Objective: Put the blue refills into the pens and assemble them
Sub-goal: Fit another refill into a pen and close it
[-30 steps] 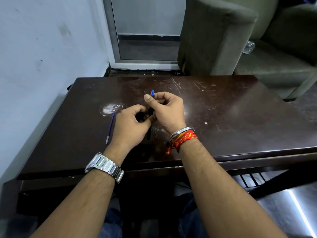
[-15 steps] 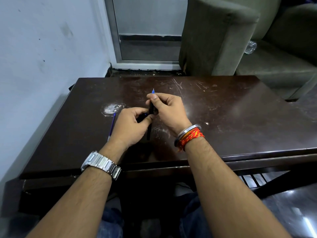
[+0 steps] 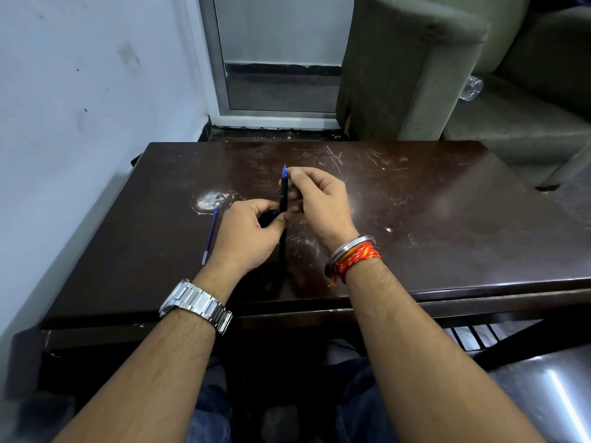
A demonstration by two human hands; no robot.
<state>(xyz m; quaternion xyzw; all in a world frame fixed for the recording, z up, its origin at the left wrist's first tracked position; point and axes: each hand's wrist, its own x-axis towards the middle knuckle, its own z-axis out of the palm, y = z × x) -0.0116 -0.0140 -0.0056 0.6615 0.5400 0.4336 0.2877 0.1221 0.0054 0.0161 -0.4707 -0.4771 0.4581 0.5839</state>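
**Pen barrel held upright between both hands above the table**

Far left: a loose blue refill (image 3: pixel 210 235) lies flat on the dark table (image 3: pixel 447 219), near its left edge, one end just beside a pale worn patch (image 3: pixel 212 200) in the finish. It is just to the left of the hand, untouched.

Left hand (image 3: pixel 246 238): forearm enters from bottom left, a metal watch (image 3: pixel 196 305) at the wrist. The hand is curled with the back of it toward the camera, thumb and fingers closed around the lower part of a black pen barrel (image 3: pixel 283 199). A small dark part shows inside the curl of the fingers; what it is cannot be told.

Centre: the barrel stands nearly vertical, raised above the table. A blue refill tip (image 3: pixel 284 171) projects from its upper end.

Right hand (image 3: pixel 319 203): forearm enters from bottom right, carrying a steel bangle (image 3: pixel 351 247) and a red-orange thread (image 3: pixel 358 259) at the wrist. The fingers are bent and drawn together near the top of the barrel, fingertips level with the blue tip. Whether they press on the barrel or only rest beside it cannot be told.

Far right, beyond the table: a grey-green sofa (image 3: pixel 415 75).
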